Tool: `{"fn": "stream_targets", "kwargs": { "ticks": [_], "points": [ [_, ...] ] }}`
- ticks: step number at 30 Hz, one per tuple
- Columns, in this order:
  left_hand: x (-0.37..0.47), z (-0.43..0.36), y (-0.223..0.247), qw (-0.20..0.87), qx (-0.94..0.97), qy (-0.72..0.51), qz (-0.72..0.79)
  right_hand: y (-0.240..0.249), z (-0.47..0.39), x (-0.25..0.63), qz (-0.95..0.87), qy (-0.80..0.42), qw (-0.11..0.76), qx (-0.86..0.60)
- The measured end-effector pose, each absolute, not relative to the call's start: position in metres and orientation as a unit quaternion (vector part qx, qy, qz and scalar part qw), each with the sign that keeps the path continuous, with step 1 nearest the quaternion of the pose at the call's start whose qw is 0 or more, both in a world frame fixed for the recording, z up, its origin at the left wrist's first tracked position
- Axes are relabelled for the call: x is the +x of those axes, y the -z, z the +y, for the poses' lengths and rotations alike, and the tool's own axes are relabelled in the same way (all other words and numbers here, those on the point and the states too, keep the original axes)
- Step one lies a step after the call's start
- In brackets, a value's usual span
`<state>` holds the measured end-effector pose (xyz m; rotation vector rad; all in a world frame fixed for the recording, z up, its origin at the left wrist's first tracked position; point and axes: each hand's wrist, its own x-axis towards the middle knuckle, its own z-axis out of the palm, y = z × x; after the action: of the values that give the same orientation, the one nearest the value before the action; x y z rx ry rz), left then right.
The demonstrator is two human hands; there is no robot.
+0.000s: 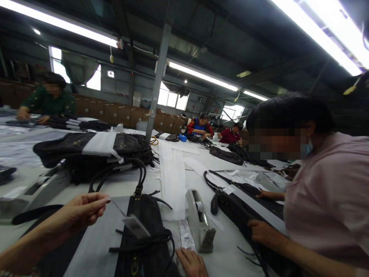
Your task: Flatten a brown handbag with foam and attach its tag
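A black handbag (144, 215) lies on the table before me, its handles pointing away and a white paper band (95, 231) across it. My left hand (86, 209) is closed in a pinch above the bag's left side. From its fingertips a thin cord runs to a hang tag (136, 226), which is over the bag's dark straps. Beside the bag's right edge, my right hand (191, 263) rests low in the frame with fingers stretched out; its lower part is cut off. Near it are a clear plastic packet (186, 235) and a grey tape dispenser (200, 223).
Stacked black bags (127, 144) with white wraps stand at the left. Another tape dispenser (37, 192) is below them. To my right, a co-worker in pink (325, 200) handles a black bag (239, 207). White sheets (172, 177) run down the table. A metal post (158, 84) rises behind.
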<state>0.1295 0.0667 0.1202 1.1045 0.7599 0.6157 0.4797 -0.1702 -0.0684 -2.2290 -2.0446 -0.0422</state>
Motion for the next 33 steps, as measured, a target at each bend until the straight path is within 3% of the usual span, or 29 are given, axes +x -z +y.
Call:
{"fn": "stream_targets", "kwargs": {
  "ticks": [7, 11, 13, 16, 21, 23, 28, 33],
  "points": [
    [0.134, 0.061, -0.127, 0.737, 0.517, -0.262, 0.347, 0.057, -0.161, 0.477, -0.575, 0.044, 0.129, -0.807],
    [0.131, 0.056, -0.148, 0.708, 0.591, -0.217, 0.32, 0.013, -0.131, 0.467, -0.537, 0.039, 0.274, -0.797],
    [0.133, 0.052, -0.157, 0.686, 0.634, -0.187, 0.305, -0.031, -0.112, 0.441, -0.521, -0.036, 0.387, -0.76],
    [0.14, 0.045, -0.167, 0.66, 0.687, -0.148, 0.266, -0.103, -0.083, 0.38, -0.521, -0.27, 0.503, -0.635],
    [0.139, 0.049, -0.169, 0.651, 0.703, -0.179, 0.225, -0.144, -0.043, 0.293, -0.588, -0.426, 0.505, -0.466],
    [0.13, 0.055, -0.167, 0.645, 0.697, -0.208, 0.234, -0.14, -0.033, 0.279, -0.596, -0.393, 0.505, -0.485],
    [0.108, 0.069, -0.161, 0.643, 0.696, -0.21, 0.243, -0.139, -0.023, 0.27, -0.7, -0.138, 0.452, -0.535],
    [0.097, 0.076, -0.161, 0.641, 0.673, -0.271, 0.25, -0.15, -0.01, 0.257, -0.716, -0.081, 0.442, -0.534]
  ]
}}
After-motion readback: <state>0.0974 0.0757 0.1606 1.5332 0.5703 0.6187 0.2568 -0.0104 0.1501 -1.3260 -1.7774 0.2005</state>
